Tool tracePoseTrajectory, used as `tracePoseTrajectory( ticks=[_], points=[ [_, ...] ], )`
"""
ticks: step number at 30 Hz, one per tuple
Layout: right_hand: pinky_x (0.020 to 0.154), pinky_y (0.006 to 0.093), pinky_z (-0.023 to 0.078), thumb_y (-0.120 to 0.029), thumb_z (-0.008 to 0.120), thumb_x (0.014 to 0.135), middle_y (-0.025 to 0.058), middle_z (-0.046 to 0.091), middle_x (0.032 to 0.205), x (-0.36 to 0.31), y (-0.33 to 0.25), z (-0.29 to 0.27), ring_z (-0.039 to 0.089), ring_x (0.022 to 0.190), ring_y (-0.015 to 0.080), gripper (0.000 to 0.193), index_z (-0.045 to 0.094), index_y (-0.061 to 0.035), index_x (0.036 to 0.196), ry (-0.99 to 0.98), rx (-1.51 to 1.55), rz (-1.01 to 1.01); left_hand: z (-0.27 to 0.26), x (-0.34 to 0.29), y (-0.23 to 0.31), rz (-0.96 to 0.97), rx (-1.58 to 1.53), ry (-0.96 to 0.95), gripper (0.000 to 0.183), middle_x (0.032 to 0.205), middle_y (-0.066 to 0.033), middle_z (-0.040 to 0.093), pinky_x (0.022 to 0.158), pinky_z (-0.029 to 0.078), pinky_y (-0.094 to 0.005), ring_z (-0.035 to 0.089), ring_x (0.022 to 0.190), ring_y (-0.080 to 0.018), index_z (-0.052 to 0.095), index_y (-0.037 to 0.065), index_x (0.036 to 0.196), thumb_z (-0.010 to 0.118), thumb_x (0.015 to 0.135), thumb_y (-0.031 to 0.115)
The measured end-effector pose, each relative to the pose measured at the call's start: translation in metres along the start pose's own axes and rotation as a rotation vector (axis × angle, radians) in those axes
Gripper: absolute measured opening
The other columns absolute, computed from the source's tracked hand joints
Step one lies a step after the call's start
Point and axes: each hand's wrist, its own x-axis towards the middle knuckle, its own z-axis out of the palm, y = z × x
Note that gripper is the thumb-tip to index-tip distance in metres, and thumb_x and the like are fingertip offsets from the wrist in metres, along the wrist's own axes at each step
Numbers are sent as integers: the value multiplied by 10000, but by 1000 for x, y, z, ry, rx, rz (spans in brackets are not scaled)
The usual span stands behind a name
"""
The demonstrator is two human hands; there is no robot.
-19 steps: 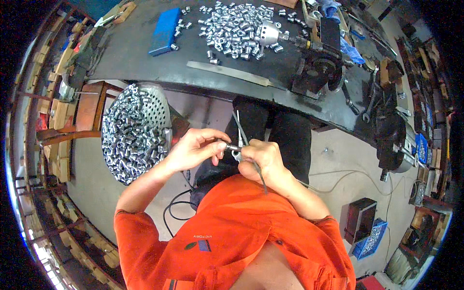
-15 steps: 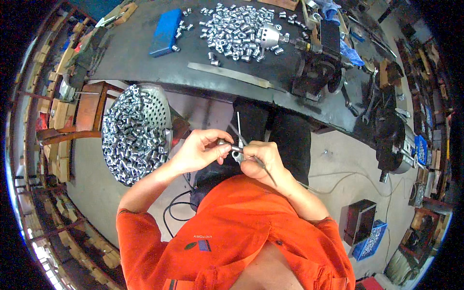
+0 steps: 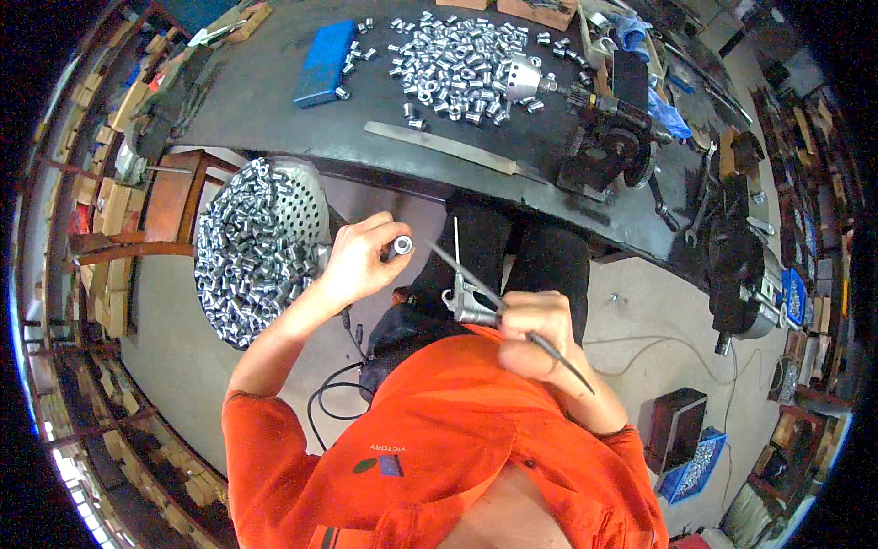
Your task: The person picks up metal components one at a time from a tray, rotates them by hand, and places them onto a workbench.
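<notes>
My left hand (image 3: 366, 254) is closed around a small shiny metal sleeve (image 3: 402, 245), its round open end facing right. To the right, my right hand (image 3: 538, 331) grips a slim grey file-like tool (image 3: 468, 274) that tapers at both ends. One end slants up toward the sleeve but stays apart from it; the other sticks out below my fist. Close to my right hand, over my lap, is a grey metal tool (image 3: 468, 307) with a hook and a thin upright rod. Whether my fingers also touch it I cannot tell.
A perforated metal bowl (image 3: 306, 206) heaped with sleeves stands left. On the dark bench (image 3: 265, 128) lie a sleeve pile (image 3: 453, 69), a blue block (image 3: 325, 64), a flat file (image 3: 439, 145) and a machine (image 3: 608, 146) with a silver chuck (image 3: 523, 80). Cables cross the floor.
My hands have drawn apart: the left went up and left with the sleeve, the right moved right and down with the slim tool. The hooked grey tool now shows more fully.
</notes>
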Motion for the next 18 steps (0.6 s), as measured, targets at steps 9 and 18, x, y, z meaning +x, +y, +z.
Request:
tracePoseTrajectory(
  ticks=[9, 18],
  points=[
    [443, 376, 263, -242, 613, 713, 74, 301, 555, 10, -9, 15, 374, 475, 269, 371, 318, -62, 579, -47, 58, -11, 4, -4, -9, 57, 73, -11, 204, 695, -84, 525, 498, 432, -351, 541, 545, -255, 621, 37, 834, 691, 642, 45],
    [467, 371, 327, -59, 625, 638, 101, 371, 579, 30, 11, 25, 438, 503, 292, 237, 390, -54, 603, -97, 48, 99, 6, -1, 2, 264, 143, -137, 351, 750, -87, 516, 500, 435, -389, 562, 585, -285, 600, 73, 913, 707, 583, 121]
  ],
)
